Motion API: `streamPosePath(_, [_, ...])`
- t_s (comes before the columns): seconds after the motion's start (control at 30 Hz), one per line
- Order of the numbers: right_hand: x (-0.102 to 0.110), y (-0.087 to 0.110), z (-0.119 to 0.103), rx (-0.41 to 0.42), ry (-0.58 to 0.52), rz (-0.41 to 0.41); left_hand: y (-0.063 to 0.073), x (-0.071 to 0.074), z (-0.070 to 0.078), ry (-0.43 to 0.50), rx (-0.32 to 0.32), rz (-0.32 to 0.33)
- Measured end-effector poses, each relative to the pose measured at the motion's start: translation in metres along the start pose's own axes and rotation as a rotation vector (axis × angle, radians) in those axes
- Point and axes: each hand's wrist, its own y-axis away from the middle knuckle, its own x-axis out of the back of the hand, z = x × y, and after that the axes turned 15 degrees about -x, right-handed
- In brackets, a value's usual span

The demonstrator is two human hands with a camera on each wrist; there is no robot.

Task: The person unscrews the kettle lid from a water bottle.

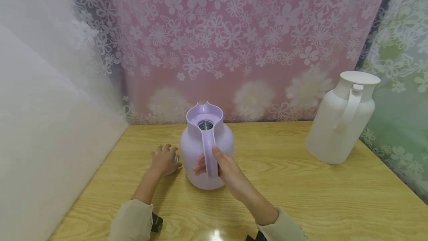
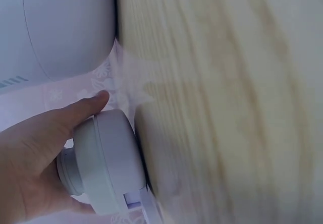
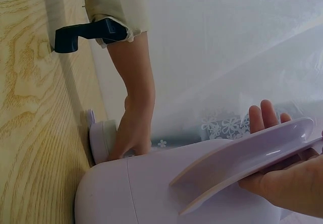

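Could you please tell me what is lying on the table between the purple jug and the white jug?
In the head view, only bare wooden tabletop shows between the purple jug and the white jug; no other object stands there.

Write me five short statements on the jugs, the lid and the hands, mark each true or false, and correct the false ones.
1. The purple jug has its mouth uncovered. True.
2. The left hand holds the white jug. False: the left hand grips the lid.
3. The right hand is at the purple jug's handle. True.
4. The white jug stands left of the purple one. False: the white jug stands to its right.
5. The table has a wood-grain top. True.
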Motion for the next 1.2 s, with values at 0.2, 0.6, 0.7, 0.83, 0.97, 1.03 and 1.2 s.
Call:
streamPosePath(0.2, [0.001, 0.001, 0.001, 0.009, 0.026, -0.002, -0.002, -0.002, 0.002, 0.005, 0.041, 0.019])
streamPosePath(0.6, [0.001, 0.000, 0.000, 0.016, 0.038, -0.007, 0.003, 0.003, 0.000, 0.009, 0.030, 0.024])
streamPosePath(0.7, [0.002, 0.000, 0.000, 0.009, 0.043, -0.009, 0.006, 0.007, 0.000, 0.016, 0.022, 0.022])
streamPosePath(0.83, [0.002, 0.001, -0.001, -0.008, 0.053, -0.005, 0.009, 0.016, 0.002, 0.039, 0.015, 0.057])
streamPosePath(0.97, [0.002, 0.004, -0.004, -0.041, 0.094, 0.024, 0.011, 0.033, 0.007, 0.047, -0.004, 0.158])
streamPosePath(1.03, [0.003, 0.005, -0.007, -0.059, 0.127, 0.049, 0.012, 0.043, 0.010, 0.041, -0.021, 0.211])
streamPosePath(1.2, [0.007, 0.010, -0.012, -0.101, 0.215, 0.090, 0.013, 0.069, 0.021, 0.067, -0.035, 0.314])
